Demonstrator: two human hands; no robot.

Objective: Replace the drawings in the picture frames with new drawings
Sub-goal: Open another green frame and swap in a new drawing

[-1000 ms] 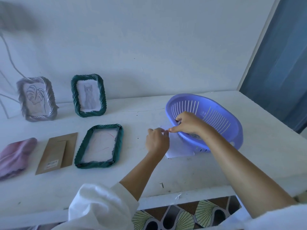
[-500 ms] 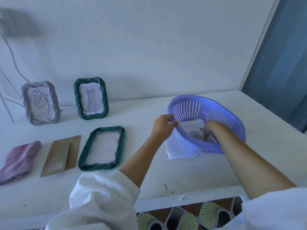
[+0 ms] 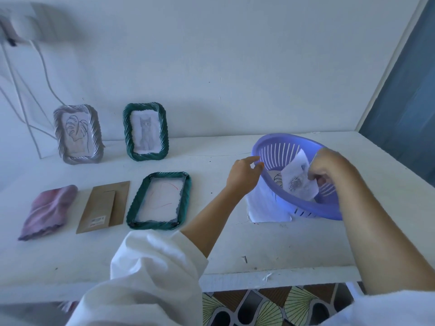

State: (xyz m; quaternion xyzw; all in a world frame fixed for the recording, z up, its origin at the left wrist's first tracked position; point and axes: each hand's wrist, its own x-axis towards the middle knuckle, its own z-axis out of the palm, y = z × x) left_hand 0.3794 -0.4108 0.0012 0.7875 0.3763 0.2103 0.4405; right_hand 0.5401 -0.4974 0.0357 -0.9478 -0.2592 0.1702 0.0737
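Note:
A purple slotted basket [image 3: 306,209] sits tilted on the white table at the right, resting on a white sheet [image 3: 266,208]. My left hand [image 3: 243,176] grips its near-left rim. My right hand [image 3: 326,169] is inside the basket, pinching a paper drawing [image 3: 297,182] that stands lifted above other drawings. A green frame [image 3: 159,201] lies face down and open, a sheet with red scribbles in it. Its brown backing board [image 3: 103,207] lies to the left. A grey frame [image 3: 77,134] with a leaf drawing and a green frame [image 3: 146,131] with a cat drawing stand by the wall.
A folded pink cloth [image 3: 48,211] lies at the far left of the table [image 3: 235,243]. White cables [image 3: 28,109] hang down the wall behind the grey frame. A dark blue curtain [image 3: 404,109] hangs at the right. Patterned floor shows below the table's front edge.
My right hand went from the basket's rim into the basket and lifted a drawing. My left hand moved from beside the basket onto its rim.

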